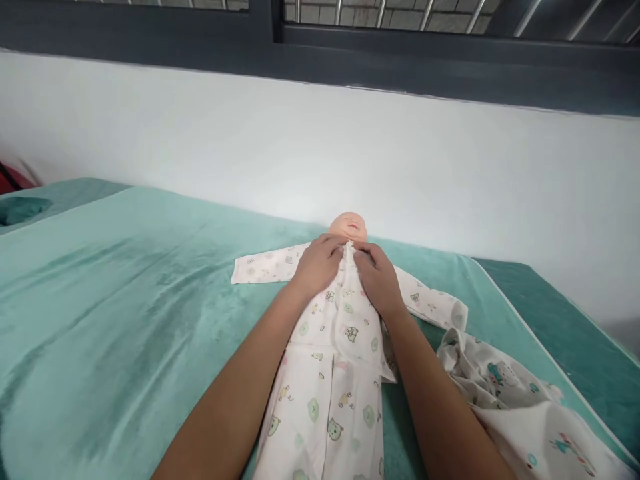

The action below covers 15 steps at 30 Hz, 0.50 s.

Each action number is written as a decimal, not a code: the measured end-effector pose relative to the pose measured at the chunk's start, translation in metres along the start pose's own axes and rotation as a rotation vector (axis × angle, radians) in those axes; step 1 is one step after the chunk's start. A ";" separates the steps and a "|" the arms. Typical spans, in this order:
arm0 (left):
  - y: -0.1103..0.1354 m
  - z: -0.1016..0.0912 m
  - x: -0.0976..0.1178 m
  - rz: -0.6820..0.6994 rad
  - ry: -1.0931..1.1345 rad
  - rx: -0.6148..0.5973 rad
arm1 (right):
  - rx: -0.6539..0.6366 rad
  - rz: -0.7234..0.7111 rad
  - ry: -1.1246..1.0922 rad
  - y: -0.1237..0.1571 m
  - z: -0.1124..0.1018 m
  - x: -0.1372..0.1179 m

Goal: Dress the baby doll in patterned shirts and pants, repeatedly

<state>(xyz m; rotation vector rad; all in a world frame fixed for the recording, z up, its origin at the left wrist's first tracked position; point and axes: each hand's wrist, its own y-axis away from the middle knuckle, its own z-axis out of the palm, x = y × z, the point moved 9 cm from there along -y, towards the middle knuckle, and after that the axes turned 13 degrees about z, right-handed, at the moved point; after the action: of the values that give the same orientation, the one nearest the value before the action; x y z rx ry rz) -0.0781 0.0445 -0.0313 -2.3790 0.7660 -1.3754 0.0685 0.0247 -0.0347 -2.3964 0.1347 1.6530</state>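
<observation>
A baby doll (349, 227) lies on its back, its head toward the wall. It wears a white long-sleeved baby top (345, 310) with small animal prints, the sleeves spread out to both sides. Matching printed trousers (320, 407) cover its legs. Just below the doll's chin, my left hand (320, 265) grips the left side of the top's collar. On the other side of the front opening, my right hand (379, 277) holds the collar between thumb and fingers. Both sets of fingertips are partly hidden by the hands.
A crumpled white printed cloth (525, 393) lies right of my right forearm. The green plush bedspread (125, 300) extends beneath everything. Behind the doll stands a white wall (250, 140) below a dark-framed barred window (400, 50). Something red (15, 179) shows at the far left.
</observation>
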 end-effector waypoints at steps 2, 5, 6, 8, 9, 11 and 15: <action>0.000 0.000 0.001 -0.003 0.002 -0.001 | 0.001 -0.005 -0.015 0.001 0.000 0.000; -0.001 0.001 0.000 0.002 0.000 -0.004 | 0.010 -0.031 -0.025 0.000 0.000 -0.003; -0.001 0.001 0.000 0.006 -0.002 -0.007 | 0.013 -0.042 -0.024 0.000 0.000 -0.004; -0.002 0.001 -0.001 0.012 -0.003 -0.012 | 0.015 -0.065 -0.017 -0.001 0.000 -0.006; -0.002 0.001 -0.002 0.018 -0.004 -0.014 | 0.012 -0.075 -0.014 -0.001 0.001 -0.006; -0.002 0.002 -0.001 0.031 -0.014 -0.022 | 0.013 -0.080 -0.018 0.000 0.001 -0.006; -0.001 0.002 0.003 0.044 -0.045 -0.041 | 0.052 -0.002 -0.075 -0.002 -0.003 0.006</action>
<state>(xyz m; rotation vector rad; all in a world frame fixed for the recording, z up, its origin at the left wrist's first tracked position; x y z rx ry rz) -0.0745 0.0438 -0.0295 -2.4003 0.8370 -1.2965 0.0735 0.0260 -0.0387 -2.2932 0.1606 1.7143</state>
